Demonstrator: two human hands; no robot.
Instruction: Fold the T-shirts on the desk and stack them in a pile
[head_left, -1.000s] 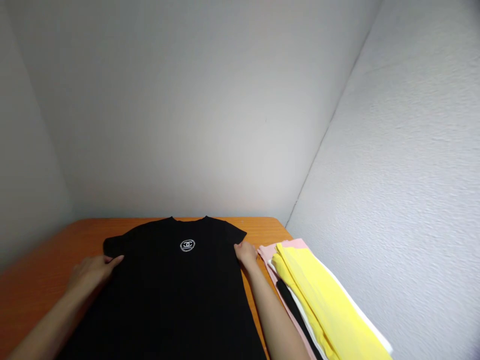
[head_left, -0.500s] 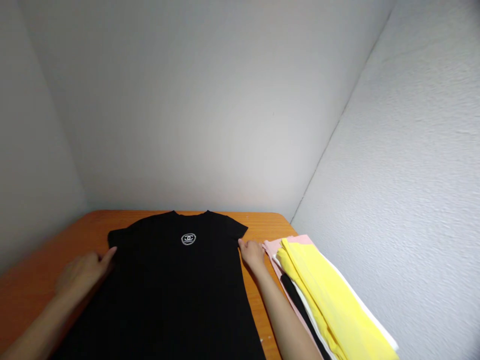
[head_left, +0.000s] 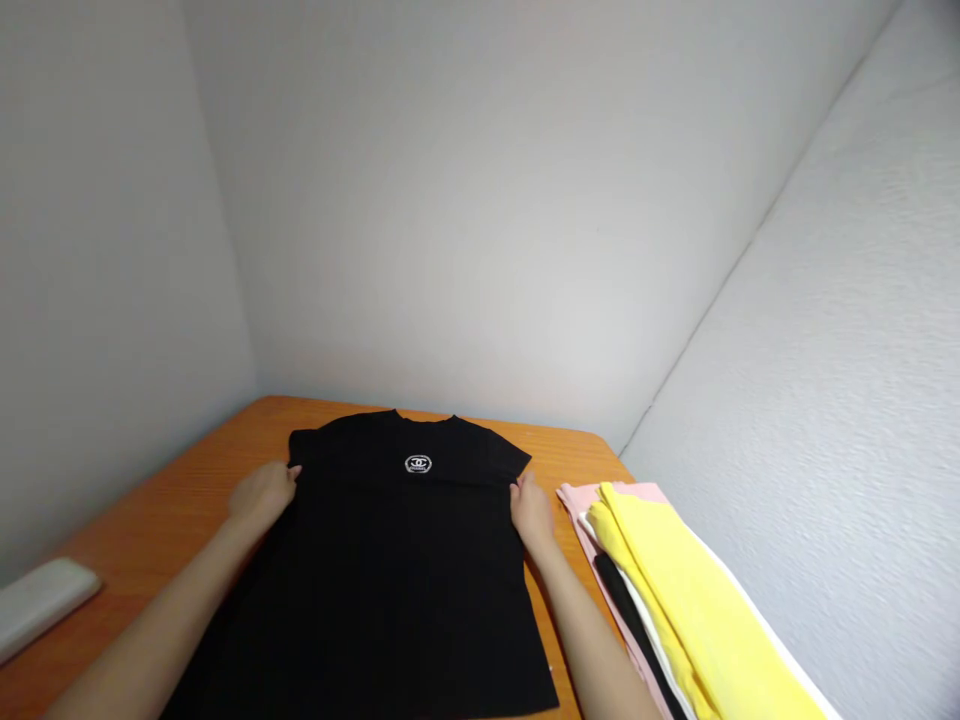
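A black T-shirt (head_left: 405, 580) with a white round logo on its chest lies spread on the wooden table (head_left: 176, 500), neckline toward the back wall. My left hand (head_left: 262, 495) pinches its left side edge just below the sleeve. On the opposite side, my right hand (head_left: 532, 512) grips the edge under the right sleeve. The cloth looks taut between both hands. Part of the shirt's lower left is hidden behind my left forearm.
To the right is a stack of folded clothes (head_left: 697, 600), yellow on top, with white, black and pink layers below. A white object (head_left: 45, 605) sits at the table's left edge. Walls (head_left: 480, 250) stand behind and at both sides.
The view has turned left and the white object has come into sight. My left hand's fingers have closed on the shirt's edge; the shirt's bottom hem now shows.
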